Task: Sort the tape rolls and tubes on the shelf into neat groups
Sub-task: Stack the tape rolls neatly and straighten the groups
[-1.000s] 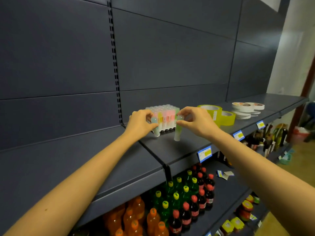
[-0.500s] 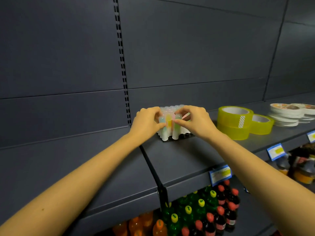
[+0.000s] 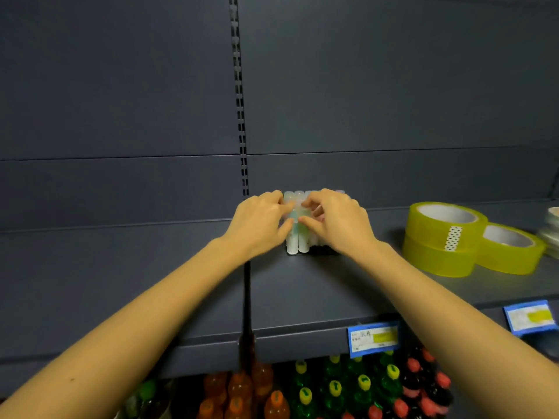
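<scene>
On the grey metal shelf [image 3: 302,297], middle of the frame: small round tubes [image 3: 298,241], standing up, packed close. Smooth pale plastic; probably light, stiff, easy to tip. Fingers of left hand [image 3: 260,226] and right hand [image 3: 340,226] curled, pinching front tubes. Best held low down. Shiny yellow tape rolls [image 3: 438,240] at right.

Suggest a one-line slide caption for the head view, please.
Left hand and right hand grip upright pastel tubes on the grey shelf; yellow tape rolls stand to the right.

Dark shelf [image 3: 302,294] bears clustered upright tubes [image 3: 298,241]; yellow tape rolls [image 3: 438,240] rightward.
</scene>
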The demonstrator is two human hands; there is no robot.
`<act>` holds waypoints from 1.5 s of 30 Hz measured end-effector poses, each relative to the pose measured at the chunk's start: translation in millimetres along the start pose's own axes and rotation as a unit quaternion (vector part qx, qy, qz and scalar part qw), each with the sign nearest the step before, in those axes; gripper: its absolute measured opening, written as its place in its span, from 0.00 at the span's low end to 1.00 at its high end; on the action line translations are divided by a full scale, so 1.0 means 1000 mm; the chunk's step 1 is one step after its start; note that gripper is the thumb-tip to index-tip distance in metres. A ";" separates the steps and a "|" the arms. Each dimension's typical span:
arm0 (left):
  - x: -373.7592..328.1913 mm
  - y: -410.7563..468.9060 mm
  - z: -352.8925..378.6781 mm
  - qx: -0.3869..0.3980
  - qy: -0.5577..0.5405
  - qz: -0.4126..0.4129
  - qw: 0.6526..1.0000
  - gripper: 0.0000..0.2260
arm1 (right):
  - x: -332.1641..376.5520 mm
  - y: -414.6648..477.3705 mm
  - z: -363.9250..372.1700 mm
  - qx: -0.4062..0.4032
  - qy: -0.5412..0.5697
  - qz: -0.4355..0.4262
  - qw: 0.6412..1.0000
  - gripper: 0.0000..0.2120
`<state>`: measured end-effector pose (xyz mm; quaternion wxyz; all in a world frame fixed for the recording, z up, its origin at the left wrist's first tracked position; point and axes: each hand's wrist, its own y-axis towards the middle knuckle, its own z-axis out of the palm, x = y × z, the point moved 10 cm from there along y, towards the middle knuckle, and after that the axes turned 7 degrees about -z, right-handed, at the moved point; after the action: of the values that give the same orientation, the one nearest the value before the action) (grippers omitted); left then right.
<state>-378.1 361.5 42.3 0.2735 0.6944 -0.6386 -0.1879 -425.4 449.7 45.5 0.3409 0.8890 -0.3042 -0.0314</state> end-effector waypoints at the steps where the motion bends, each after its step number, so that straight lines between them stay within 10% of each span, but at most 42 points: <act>1: 0.004 0.001 -0.003 0.005 -0.007 -0.013 1.000 0.16 | 0.002 0.002 -0.001 0.014 -0.027 -0.014 0.999 0.12; 12: 0.067 -0.045 -0.039 0.017 0.029 -0.209 0.977 0.16 | 0.044 0.028 -0.010 0.083 -0.123 -0.126 0.981 0.16; 27: 0.208 -0.265 -0.176 0.009 0.172 -0.444 0.879 0.12 | 0.312 -0.004 0.076 0.169 0.115 -0.337 0.919 0.17; 45: 0.407 -0.467 -0.296 0.022 0.210 -0.504 0.837 0.12 | 0.623 -0.006 0.122 0.174 0.177 -0.369 0.896 0.15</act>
<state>215.1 16.6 19.2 0.2532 0.9489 -0.1314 -0.1348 52.4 31.0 42.6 0.1928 0.9734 0.1104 0.0566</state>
